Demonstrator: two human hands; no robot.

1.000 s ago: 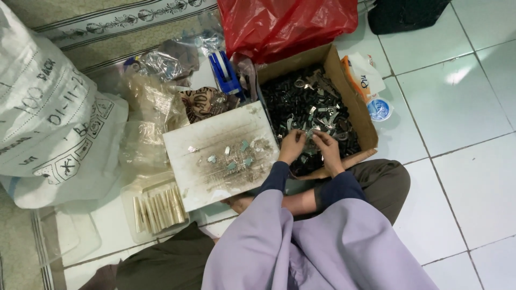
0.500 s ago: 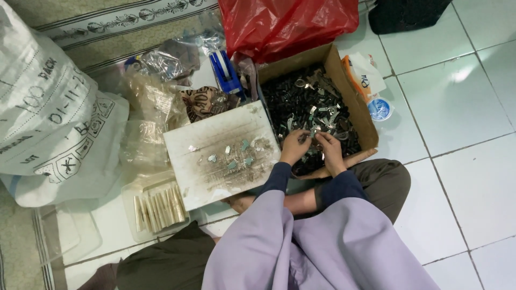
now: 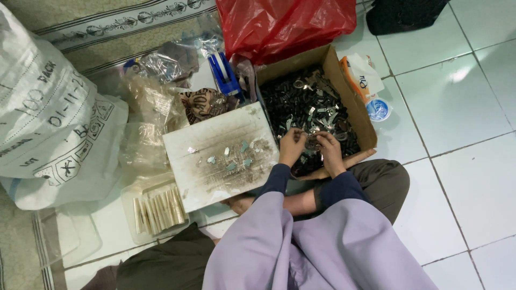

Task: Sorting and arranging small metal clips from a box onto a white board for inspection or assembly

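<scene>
While I look down from the head camera, at the far left of the frame I see a big white woven sack (image 3: 48,129) lying on the floor, and just to the right of it some crumpled clear plastic bags (image 3: 156,107). Lower left, a clear flat tray (image 3: 156,207) holds a row of pale thin sticks side by side. Near the centre a dirty white board (image 3: 220,156) lies tilted, with a few small greenish and silver pieces (image 3: 234,158) scattered on it; behind it, toward the upper centre, a blue plastic object (image 3: 224,75) stands up, and a red plastic bag (image 3: 285,24) fills the top centre. Right of the board is an open cardboard box (image 3: 349,102) full of small dark and silver metal parts (image 3: 306,104). My left hand (image 3: 293,146) and my right hand (image 3: 329,150) are both over the lower part of this box, close together, almost touching. The fingers of both hands are curled together around something small between them, but it is too small for me to tell what it is or how it is gripped. Right of the box, on the pale floor tiles, lie an orange and white packet (image 3: 361,75) and a small round blue and white lid (image 3: 379,109). At the upper right corner a black bag (image 3: 408,13) is partly visible.
</scene>
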